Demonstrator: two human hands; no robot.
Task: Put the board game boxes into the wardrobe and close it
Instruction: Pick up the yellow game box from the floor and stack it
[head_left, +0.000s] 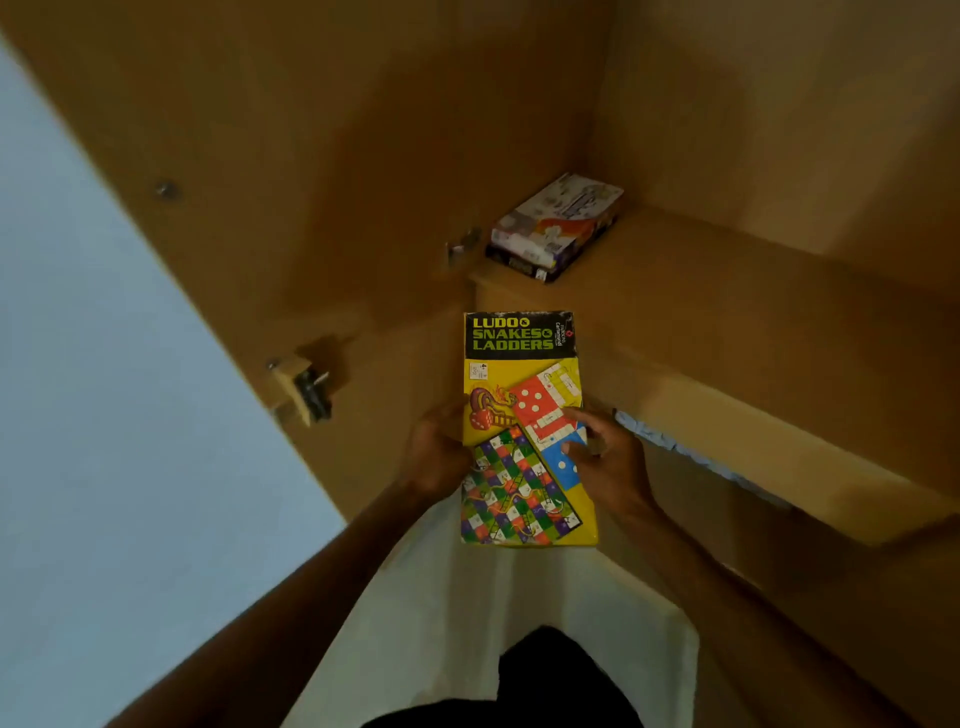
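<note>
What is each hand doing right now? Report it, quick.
Left hand: grips the left edge of the Ludo box.
Right hand: holds the Ludo box's right edge, fingers on its top face.

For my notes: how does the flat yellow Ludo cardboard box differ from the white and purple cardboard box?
The left hand and right hand hold the yellow Ludo box; the white and purple box lies on the shelf. The yellow points straight ahead; the white lies askew. Both are flat, face up.

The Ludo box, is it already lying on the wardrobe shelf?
No, the left hand and right hand hold the Ludo box in front of the shelf, where a white box lies.
</note>
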